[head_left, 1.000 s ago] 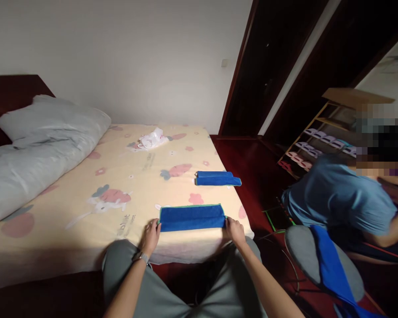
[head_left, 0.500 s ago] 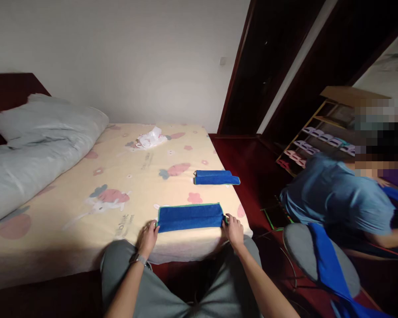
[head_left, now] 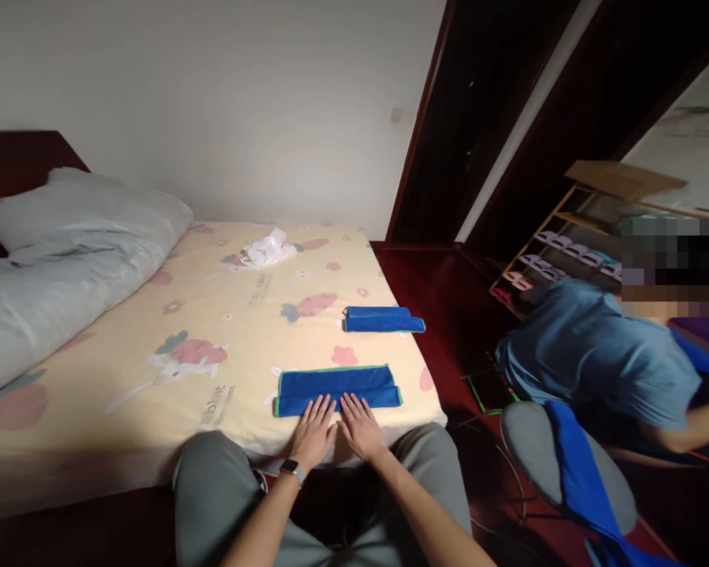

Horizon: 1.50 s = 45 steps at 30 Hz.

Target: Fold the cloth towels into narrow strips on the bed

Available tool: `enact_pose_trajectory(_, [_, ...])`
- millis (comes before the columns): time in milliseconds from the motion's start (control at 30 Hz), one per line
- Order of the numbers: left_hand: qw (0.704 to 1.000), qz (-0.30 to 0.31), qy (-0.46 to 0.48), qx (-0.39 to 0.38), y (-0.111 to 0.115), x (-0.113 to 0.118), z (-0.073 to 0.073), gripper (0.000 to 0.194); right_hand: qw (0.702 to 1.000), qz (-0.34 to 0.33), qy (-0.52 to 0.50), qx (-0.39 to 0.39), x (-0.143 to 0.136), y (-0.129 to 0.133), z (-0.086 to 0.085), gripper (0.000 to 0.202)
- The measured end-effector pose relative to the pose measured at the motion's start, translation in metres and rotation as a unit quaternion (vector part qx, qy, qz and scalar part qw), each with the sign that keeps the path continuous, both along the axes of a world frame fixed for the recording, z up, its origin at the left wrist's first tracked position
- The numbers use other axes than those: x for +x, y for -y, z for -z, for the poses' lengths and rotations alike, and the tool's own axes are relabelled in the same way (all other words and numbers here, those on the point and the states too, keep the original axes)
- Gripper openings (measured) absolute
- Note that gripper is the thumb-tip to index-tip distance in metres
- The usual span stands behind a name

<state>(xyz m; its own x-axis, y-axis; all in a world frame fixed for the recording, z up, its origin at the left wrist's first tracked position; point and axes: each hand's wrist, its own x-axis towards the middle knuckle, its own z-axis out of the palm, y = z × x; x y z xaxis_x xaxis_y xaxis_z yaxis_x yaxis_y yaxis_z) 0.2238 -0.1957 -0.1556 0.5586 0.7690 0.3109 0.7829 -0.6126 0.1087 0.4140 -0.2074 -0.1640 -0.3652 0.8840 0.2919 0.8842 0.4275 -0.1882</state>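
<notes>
The nearer blue cloth (head_left: pixel 334 380) is laid on the bed (head_left: pixel 260 331), its near edge partly covered by the left hand (head_left: pixel 314 433) and right hand (head_left: pixel 362 428), each grip spread wide. Another person's forearm (head_left: pixel 706 421) is cut off at right.

partly legible lettering (head_left: pixel 213 405) "bbit", bedsheet (head_left: pixel 260 335)
</notes>
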Motion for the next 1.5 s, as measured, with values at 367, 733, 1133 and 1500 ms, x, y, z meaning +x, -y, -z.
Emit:
enact_pose_trajectory(367, [0.997,-0.068,0.005,-0.031,-0.025,-0.074,0.013,0.06,0.997,0.07,-0.009,-0.025,0.121,-0.009,0.019,0.056])
enact_pose_trajectory(733, [0.992,-0.075,0.074,-0.07,-0.04,-0.129,0.021,0.056,0.986,0.089,-0.131,-0.059,0.147,-0.032,0.013,0.057])
enact_pose_trajectory(1133, [0.97,-0.135,0.176,-0.095,-0.038,-0.132,-0.007,0.023,0.891,0.137,-0.387,-0.193,0.161,-0.032,0.006,0.046])
enact_pose_trajectory(1500, [0.903,-0.209,0.34,-0.156,-0.046,-0.124,0.012,0.046,0.894,0.207,-0.369,-0.147,0.144,-0.046,0.013,0.046])
